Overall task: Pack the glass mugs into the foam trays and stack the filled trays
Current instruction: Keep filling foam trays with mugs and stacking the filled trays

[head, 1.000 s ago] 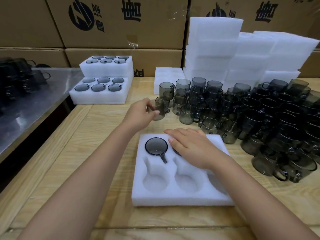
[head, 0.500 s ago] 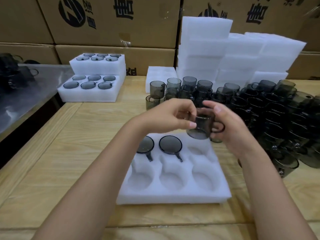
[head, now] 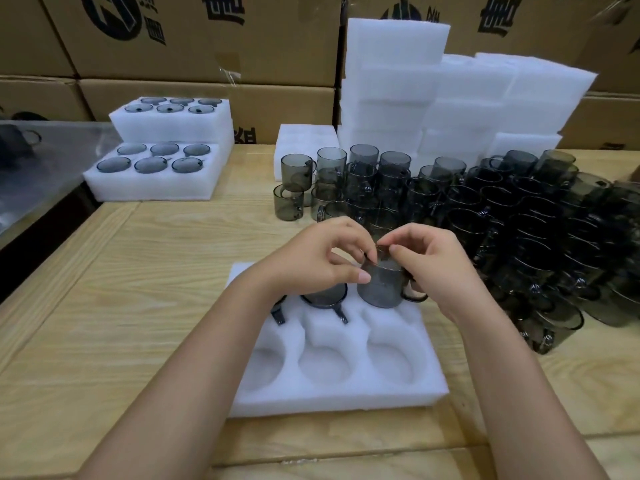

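I see the left hand (head: 322, 261) and the right hand (head: 440, 268) together pinching 1 smoky grey glass mug (head: 381, 289) near its rim, fingertips and thumbs curled onto the glass. The mug is upright at the back right pocket of a white 6-pocket foam tray (head: 346, 389) on the pale wooden table (head: 138, 271), handle pointing right. I cannot tell if it is seated. A second grey mug (head: 325, 296) fills the back middle pocket. Loose grey mugs (head: 519, 216) crowd the table's right side.

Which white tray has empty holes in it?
The nearest foam tray, below the left hand and right hand holding a glass mug: its front three holes are empty. The far-left lower tray and upper tray are full.
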A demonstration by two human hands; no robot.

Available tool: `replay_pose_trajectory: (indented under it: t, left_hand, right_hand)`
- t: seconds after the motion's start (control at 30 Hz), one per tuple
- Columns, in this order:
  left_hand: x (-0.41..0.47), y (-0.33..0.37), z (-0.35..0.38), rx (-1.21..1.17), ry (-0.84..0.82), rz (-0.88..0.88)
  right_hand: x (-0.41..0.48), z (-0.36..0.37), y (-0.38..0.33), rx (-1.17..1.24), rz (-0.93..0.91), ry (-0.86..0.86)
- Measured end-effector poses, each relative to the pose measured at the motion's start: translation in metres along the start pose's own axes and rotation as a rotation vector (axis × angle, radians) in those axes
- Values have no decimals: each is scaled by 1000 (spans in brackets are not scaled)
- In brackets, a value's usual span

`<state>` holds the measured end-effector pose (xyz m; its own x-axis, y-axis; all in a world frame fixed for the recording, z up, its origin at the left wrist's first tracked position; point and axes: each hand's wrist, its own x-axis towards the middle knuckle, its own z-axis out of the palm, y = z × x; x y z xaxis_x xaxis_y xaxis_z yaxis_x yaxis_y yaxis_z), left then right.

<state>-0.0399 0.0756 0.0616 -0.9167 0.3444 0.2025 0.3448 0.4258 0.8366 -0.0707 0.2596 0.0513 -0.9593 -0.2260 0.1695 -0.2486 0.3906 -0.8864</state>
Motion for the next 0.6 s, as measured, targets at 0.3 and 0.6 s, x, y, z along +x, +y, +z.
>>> replay_pose_trajectory:
  t: [0.3, 0.6]
  left_hand:
    - [-2, -9, 1, 11, -9, -8]
    - [0, 3, 18, 303, 197, 96]
  right_hand:
    - [-9, 11, -10, -389, -39, 98]
    - [-10, 13, -17, -721, -145, 7]
